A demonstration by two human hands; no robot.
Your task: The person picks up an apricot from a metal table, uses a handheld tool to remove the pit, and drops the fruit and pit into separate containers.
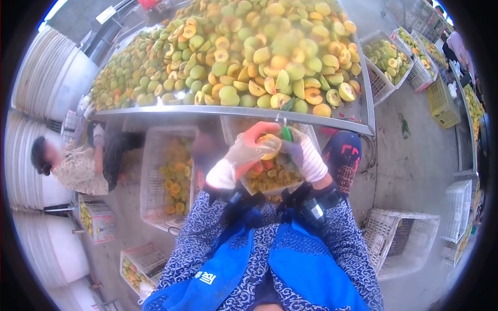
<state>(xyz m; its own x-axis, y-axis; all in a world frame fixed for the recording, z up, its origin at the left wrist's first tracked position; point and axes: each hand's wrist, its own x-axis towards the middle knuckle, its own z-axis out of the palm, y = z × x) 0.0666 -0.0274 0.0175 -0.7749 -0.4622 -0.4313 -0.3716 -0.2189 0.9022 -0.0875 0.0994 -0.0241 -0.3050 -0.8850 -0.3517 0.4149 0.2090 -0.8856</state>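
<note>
My left hand [244, 154], in a pale glove with a white cuff, has its fingers closed around a yellow-orange peach [270, 147]. Close beside it, my right hand [305, 154], gloved too, grips a green-handled pitting tool [287, 133]. The tool's thin metal tip points up toward the table edge, next to the fruit. Below both hands, a crate [277, 191] between my legs holds cut peach pieces [270, 179]. In front, a heap of halved peaches [249, 57], green and yellow-orange, covers the metal table [233, 111].
A white crate with fruit [150, 171] stands left of my legs; an empty-looking crate [402, 241] lies to the right. Another person [83, 166] sits at the left near stacked white tubs [46, 171]. Fruit-filled crates [386, 62] and a yellow crate [443, 103] stand at the right.
</note>
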